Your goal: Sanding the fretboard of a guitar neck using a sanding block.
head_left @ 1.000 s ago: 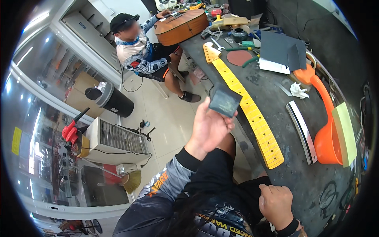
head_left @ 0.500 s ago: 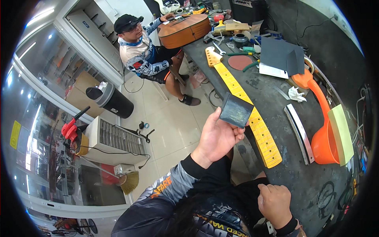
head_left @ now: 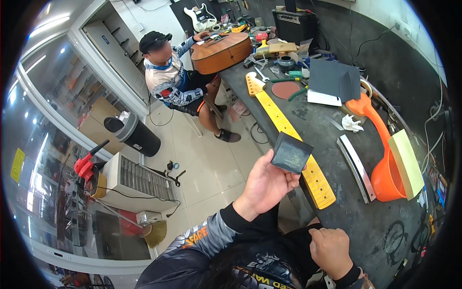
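Note:
My left hand (head_left: pixel 267 185) holds up a dark, flat square block (head_left: pixel 291 152), its broad face scuffed with pale marks. Thumb and fingers grip its lower edge; what kind of block it is I cannot tell. Behind it, a yellow guitar neck (head_left: pixel 272 110) lies along the table's near edge, its headstock at the far end. The block covers part of the fretboard. My right hand (head_left: pixel 331 251) is curled closed by the table edge at the lower right, its palm hidden, so anything inside does not show.
On the dark table (head_left: pixel 308 126) are an orange dipper (head_left: pixel 389 179), a long curved sanding bar (head_left: pixel 355 166), dark abrasive sheets (head_left: pixel 332 79) and crumpled tissue (head_left: pixel 352 123). A seated co-worker (head_left: pixel 173 82) rests a hand on an acoustic guitar (head_left: pixel 221 53). A bin (head_left: pixel 139 136) stands left.
The view has tilted up slightly, so the room and table sit lower and show more at the back. My left hand still holds the block, now slightly lower; my right hand stays curled.

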Tool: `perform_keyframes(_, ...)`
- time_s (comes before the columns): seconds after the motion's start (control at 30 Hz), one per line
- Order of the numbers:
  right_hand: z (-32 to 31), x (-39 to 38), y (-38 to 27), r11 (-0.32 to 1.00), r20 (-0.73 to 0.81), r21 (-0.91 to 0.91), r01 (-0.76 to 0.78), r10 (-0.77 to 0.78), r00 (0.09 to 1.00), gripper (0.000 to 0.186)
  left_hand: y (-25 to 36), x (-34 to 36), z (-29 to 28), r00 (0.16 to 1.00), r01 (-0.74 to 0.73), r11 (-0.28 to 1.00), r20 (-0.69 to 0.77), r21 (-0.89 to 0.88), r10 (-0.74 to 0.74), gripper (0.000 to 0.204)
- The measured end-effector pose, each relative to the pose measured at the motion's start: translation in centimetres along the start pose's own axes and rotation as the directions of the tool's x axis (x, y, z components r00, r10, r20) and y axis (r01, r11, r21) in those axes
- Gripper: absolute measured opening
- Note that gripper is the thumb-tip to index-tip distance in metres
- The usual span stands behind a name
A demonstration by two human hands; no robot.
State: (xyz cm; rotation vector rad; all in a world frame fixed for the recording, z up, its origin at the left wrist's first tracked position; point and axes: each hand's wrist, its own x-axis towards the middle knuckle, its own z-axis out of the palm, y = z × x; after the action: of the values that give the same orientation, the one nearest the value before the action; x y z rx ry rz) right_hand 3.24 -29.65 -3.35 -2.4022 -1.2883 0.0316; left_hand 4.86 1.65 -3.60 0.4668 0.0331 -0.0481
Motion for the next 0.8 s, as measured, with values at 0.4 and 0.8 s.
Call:
perform_keyframes(0.4, 0.5, -0.2, 0.3, 0.999, -0.021, -0.035, 0.024, -0.025, 0.999, 0.027, -1.1, -0.2, -1.0, 0.999, -0.044, 0.991, 0.029, 0.127, 0.040, 0.060)
perform_keyframes(0.8, 0.1, -0.2, 0.1, 0.999, -0.014, -0.035, 0.028, -0.028, 1.000, 0.028, -1.7, -1.2, 0.1, 0.998, -0.014, 0.963, 0.067, 0.268, -0.004, 0.056)
